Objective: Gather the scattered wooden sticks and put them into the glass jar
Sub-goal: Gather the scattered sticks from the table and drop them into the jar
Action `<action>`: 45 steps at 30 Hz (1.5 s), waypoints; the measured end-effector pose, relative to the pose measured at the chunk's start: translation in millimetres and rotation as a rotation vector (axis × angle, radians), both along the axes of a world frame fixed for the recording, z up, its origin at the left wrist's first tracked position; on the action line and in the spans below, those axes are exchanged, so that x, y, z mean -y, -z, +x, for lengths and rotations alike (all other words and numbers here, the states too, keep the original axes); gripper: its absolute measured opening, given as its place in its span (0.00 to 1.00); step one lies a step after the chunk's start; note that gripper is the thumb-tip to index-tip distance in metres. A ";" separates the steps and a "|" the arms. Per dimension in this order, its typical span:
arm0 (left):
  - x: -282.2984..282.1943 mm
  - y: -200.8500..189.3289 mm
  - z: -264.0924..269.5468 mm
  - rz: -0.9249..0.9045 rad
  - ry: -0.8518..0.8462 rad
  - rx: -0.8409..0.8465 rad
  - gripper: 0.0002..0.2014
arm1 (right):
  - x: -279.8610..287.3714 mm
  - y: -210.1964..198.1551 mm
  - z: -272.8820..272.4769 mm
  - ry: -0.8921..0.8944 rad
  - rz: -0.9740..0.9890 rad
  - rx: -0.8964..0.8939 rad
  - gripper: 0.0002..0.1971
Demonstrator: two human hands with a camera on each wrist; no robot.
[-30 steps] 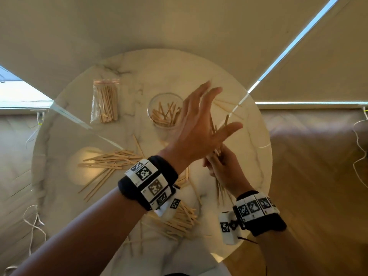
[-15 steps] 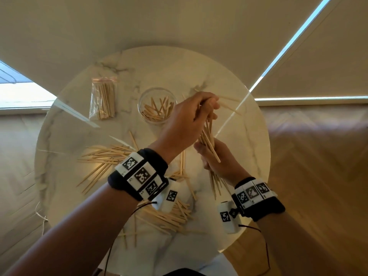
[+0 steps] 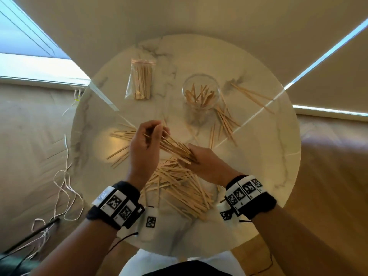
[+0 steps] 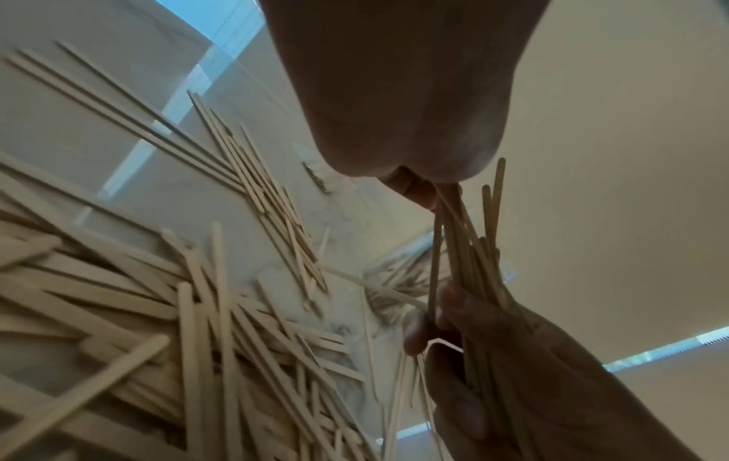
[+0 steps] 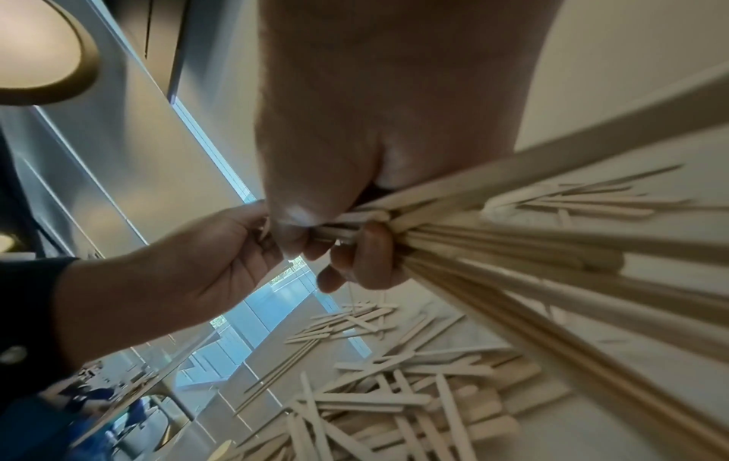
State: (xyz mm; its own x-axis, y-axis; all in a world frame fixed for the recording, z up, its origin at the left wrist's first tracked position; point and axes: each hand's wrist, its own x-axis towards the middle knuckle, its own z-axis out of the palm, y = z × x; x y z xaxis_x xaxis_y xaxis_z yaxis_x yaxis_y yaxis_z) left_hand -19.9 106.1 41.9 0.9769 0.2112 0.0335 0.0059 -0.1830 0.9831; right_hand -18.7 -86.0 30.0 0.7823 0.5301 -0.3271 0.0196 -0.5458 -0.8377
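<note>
While both hands are holding one bundle of thin wooden sticks (image 3: 175, 149) over the round marble table (image 3: 278, 156), the head view is showing the bundle's long axis running from the left hand (image 3: 144, 144) (upper left, fingertips pinching the far ends) down to the right hand (image 3: 207, 166), whose fingers are clenching the near ends. The glass jar (image 3: 201, 92) is standing beyond and slightly right of the bundle, apart from both hands, already part filled; the right hand is looking a bit nearer to it. A big heap of flat sticks (image 3: 179, 188) is lying under the wrists, and a clear bag of sticks (image 3: 140, 81) is sitting left of the jar.

Left wrist view: the bundle (image 4: 469, 265) is passing from left fingertips into the right fist (image 4: 493, 358).

Right wrist view: right fingers (image 5: 370, 249) are curling round the bundle (image 5: 532, 249), the left hand (image 5: 197, 265) pinching close by (exact contact is hidden).
</note>
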 end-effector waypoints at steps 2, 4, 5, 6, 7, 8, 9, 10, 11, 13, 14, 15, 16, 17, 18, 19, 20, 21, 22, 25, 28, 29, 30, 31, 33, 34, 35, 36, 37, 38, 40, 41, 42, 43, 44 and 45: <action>-14.1 4.2 -0.4 -0.062 -0.057 -0.010 0.06 | -15.5 -1.2 3.7 -0.011 0.009 -0.096 0.09; -19.3 5.3 7.1 -0.128 -0.073 -0.010 0.06 | -23.8 -4.4 9.1 0.037 0.078 -0.238 0.11; -22.2 5.0 12.2 -0.155 -0.073 -0.015 0.07 | -28.1 -4.5 12.4 0.059 0.113 -0.321 0.13; -24.5 5.6 18.1 -0.176 -0.063 -0.022 0.07 | -31.8 -5.5 15.6 0.075 0.143 -0.398 0.16; -26.4 5.6 24.6 -0.187 -0.045 -0.022 0.07 | -34.4 -5.9 19.0 0.082 0.170 -0.464 0.18; -28.1 5.8 31.1 -0.193 -0.026 -0.018 0.07 | -36.7 -6.5 22.8 0.079 0.198 -0.522 0.18; -29.0 5.7 37.1 -0.200 -0.010 -0.013 0.07 | -38.4 -6.2 26.6 0.068 0.228 -0.570 0.17; -29.3 5.4 42.7 -0.209 0.007 -0.008 0.07 | -40.3 -7.2 30.6 0.053 0.264 -0.613 0.16; -28.9 5.7 47.7 -0.191 0.022 -0.001 0.07 | -42.2 -7.1 34.3 0.040 0.290 -0.647 0.14; -27.2 7.9 56.0 -0.061 0.038 0.026 0.07 | -46.8 -8.0 40.0 0.019 0.344 -0.704 0.13; -26.4 9.7 59.0 0.008 0.046 0.037 0.08 | -49.1 -8.5 41.1 0.020 0.385 -0.735 0.14; -26.8 11.4 61.7 0.061 0.052 0.045 0.08 | -51.1 -8.1 41.6 0.028 0.441 -0.775 0.16; -27.7 13.9 64.6 0.103 0.059 0.053 0.09 | -52.0 -6.9 42.0 0.043 0.510 -0.827 0.18; -29.8 15.7 67.5 0.137 0.066 0.060 0.10 | -52.9 -5.4 41.9 0.067 0.580 -0.888 0.18; -31.4 16.8 70.1 0.161 0.074 0.062 0.10 | -53.9 -3.6 42.0 0.095 0.642 -0.949 0.18; -31.5 17.5 72.3 0.173 0.084 0.058 0.11 | -55.1 -2.8 41.8 0.120 0.675 -0.989 0.16; -31.3 18.6 74.1 0.177 0.095 0.053 0.11 | -57.5 -1.5 41.5 0.143 0.651 -0.987 0.13; -30.5 20.2 74.7 0.177 0.105 0.041 0.11 | -61.0 -0.9 40.8 0.166 0.563 -0.925 0.11; -28.9 21.8 75.1 0.167 0.120 0.020 0.11 | -65.0 -1.0 39.9 0.190 0.444 -0.825 0.09; -26.2 23.0 75.2 0.117 0.187 -0.056 0.11 | -73.8 0.7 37.7 0.232 0.250 -0.611 0.06; -33.4 18.9 76.8 0.107 0.253 -0.023 0.12 | -68.9 0.1 39.2 0.253 0.270 -0.555 0.02; -38.9 17.5 75.2 0.126 0.267 0.008 0.14 | -65.1 -1.2 40.2 0.274 0.310 -0.564 0.03; -45.4 18.2 71.5 0.166 0.284 0.028 0.17 | -60.9 -2.2 41.6 0.304 0.369 -0.592 0.04; -51.3 17.7 66.3 0.241 0.314 0.012 0.19 | -55.9 -3.2 43.6 0.336 0.434 -0.627 0.05; -61.9 16.9 51.9 0.450 0.457 -0.101 0.21 | -47.0 -3.4 47.3 0.392 0.531 -0.656 0.06; -65.7 17.8 43.7 0.558 0.553 -0.134 0.21 | -43.7 -2.4 48.4 0.423 0.562 -0.664 0.06; -67.8 20.1 36.8 0.627 0.641 -0.125 0.20 | -41.9 -2.6 49.3 0.451 0.584 -0.671 0.06; -68.8 22.1 31.8 0.648 0.697 -0.105 0.17 | -41.7 -1.7 50.1 0.476 0.592 -0.669 0.04; -69.5 23.7 28.6 0.634 0.712 -0.103 0.15 | -42.8 -0.4 50.7 0.494 0.592 -0.660 0.03; -69.6 24.0 26.3 0.610 0.686 -0.111 0.13 | -44.9 0.9 51.4 0.512 0.579 -0.648 0.03; -69.3 24.6 22.1 0.551 0.589 -0.133 0.12 | -50.6 2.5 53.3 0.542 0.552 -0.623 0.06; -68.5 22.9 19.0 0.528 0.544 -0.154 0.11 | -53.9 3.2 54.2 0.550 0.547 -0.610 0.07; -67.2 22.0 15.3 0.512 0.517 -0.173 0.11 | -57.9 3.6 54.8 0.557 0.535 -0.592 0.09; -64.7 19.8 11.3 0.496 0.508 -0.179 0.11 | -62.6 3.7 55.4 0.567 0.518 -0.570 0.12; -61.3 17.9 7.1 0.474 0.507 -0.177 0.11 | -67.9 4.0 55.1 0.584 0.497 -0.545 0.15; -57.8 16.3 2.9 0.450 0.498 -0.177 0.11 | -73.6 4.1 54.6 0.608 0.480 -0.519 0.17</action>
State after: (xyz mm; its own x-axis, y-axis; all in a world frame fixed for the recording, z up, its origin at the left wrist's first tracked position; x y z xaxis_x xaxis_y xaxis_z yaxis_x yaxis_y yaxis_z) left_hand -17.0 163.9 25.6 0.9527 -0.2607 -0.1564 -0.0311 -0.5954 0.8028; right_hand 35.9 -12.4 25.9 0.7867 0.2468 -0.5658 -0.5964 0.0673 -0.7999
